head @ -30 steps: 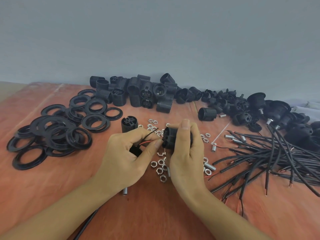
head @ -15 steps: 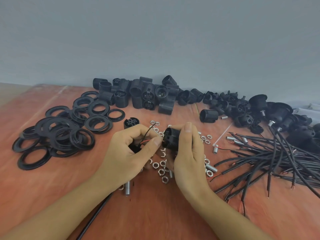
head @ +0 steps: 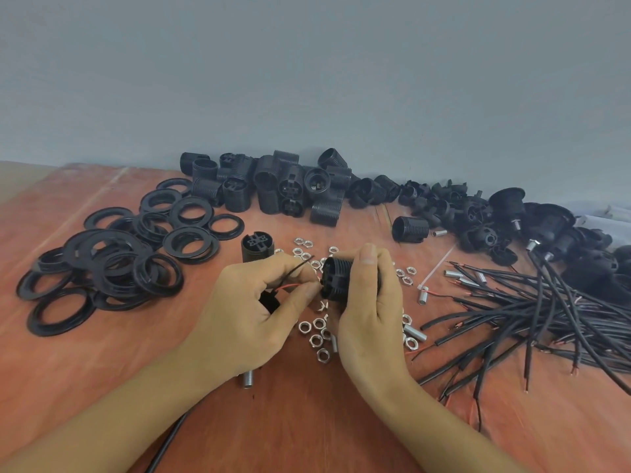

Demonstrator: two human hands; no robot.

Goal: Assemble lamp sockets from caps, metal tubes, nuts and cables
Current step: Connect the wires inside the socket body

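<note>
Head view, right hand (head: 367, 312) gripping socket body (head: 336, 278), left hand (head: 246, 315) pinching red wire (head: 290, 286)

Socket body (head: 336, 278) is half covered by right hand (head: 368, 319). Black part (head: 269, 302) in left hand (head: 246, 319) is mostly hidden. Cable (head: 167, 445) is cut off at bottom edge, cable pile (head: 563, 319) at right edge.

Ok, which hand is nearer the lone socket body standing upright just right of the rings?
Left. The left hand sits directly in front of the upright socket body; the right hand is farther off to its right, gripping another socket.
</note>
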